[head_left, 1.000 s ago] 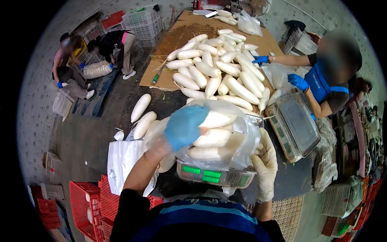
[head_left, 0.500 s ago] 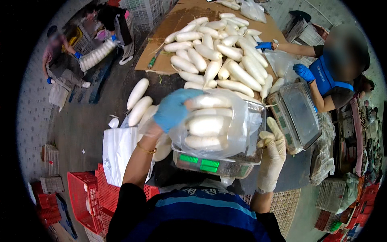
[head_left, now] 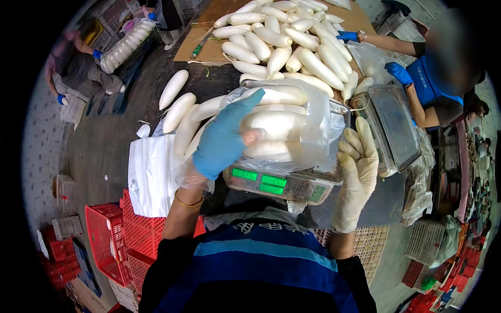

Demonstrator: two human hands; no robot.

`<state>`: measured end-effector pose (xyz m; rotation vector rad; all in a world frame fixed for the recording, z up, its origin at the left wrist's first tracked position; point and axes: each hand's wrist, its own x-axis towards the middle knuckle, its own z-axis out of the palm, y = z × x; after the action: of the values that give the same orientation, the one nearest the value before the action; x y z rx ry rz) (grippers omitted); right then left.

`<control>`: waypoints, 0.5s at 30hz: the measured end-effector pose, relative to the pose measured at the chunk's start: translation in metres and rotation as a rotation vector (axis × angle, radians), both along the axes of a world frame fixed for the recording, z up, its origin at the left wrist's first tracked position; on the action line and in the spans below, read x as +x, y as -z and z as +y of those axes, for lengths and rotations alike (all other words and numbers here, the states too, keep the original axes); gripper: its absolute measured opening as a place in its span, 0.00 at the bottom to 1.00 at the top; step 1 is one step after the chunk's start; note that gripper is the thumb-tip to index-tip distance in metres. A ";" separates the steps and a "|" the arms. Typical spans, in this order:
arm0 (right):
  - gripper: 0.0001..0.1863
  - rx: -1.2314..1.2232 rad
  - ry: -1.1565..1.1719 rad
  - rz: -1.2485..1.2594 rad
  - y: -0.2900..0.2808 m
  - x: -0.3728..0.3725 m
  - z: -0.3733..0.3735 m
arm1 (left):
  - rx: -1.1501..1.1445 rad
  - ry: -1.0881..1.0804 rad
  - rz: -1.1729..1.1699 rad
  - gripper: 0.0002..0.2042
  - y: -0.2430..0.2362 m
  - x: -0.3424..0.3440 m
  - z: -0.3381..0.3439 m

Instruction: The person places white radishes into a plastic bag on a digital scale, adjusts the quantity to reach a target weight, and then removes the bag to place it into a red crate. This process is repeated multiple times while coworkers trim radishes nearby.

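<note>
Several white radishes lie in a clear plastic bag (head_left: 318,104) on a metal scale (head_left: 308,194) in front of me. My left hand (head_left: 222,138), in a blue glove with a bare fingertip showing, rests against the left end of the bagged radishes (head_left: 274,125). Its fingers stretch up and right, the thumb apart from them. My right hand (head_left: 359,175), in a cream glove, is just right of the scale, palm turned up. Two of its fingers point away from me and the others bend loosely, with nothing held. Green displays (head_left: 258,180) glow on the scale's front.
A radish heap (head_left: 292,41) covers cardboard (head_left: 206,52) beyond the scale. Loose radishes (head_left: 177,112) and white bags (head_left: 152,177) lie at left. A second scale (head_left: 394,130) stands at right, near a co-worker's blue-gloved hands (head_left: 399,74). Red crates (head_left: 104,240) stand lower left.
My left hand has slid down along the bag's left side, its fingers straightened. My right hand has turned its palm up and opened a little. The whole view has shifted slightly.
</note>
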<state>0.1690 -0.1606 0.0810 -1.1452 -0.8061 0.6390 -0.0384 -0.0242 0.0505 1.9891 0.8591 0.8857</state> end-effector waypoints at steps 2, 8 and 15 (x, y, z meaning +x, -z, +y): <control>0.35 -0.008 -0.013 -0.129 0.002 -0.001 0.001 | 0.079 0.027 0.094 0.38 -0.001 0.009 -0.001; 0.38 -0.042 -0.031 -0.313 0.014 -0.002 0.003 | 0.274 0.060 0.261 0.42 0.008 0.026 0.000; 0.45 -0.086 -0.077 -0.591 0.032 -0.004 0.017 | 0.240 0.038 0.398 0.44 0.024 0.034 0.007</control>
<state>0.1648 -0.1438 0.0490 -1.4104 -1.3378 0.3984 -0.0044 -0.0177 0.0267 2.4344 0.9637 0.5996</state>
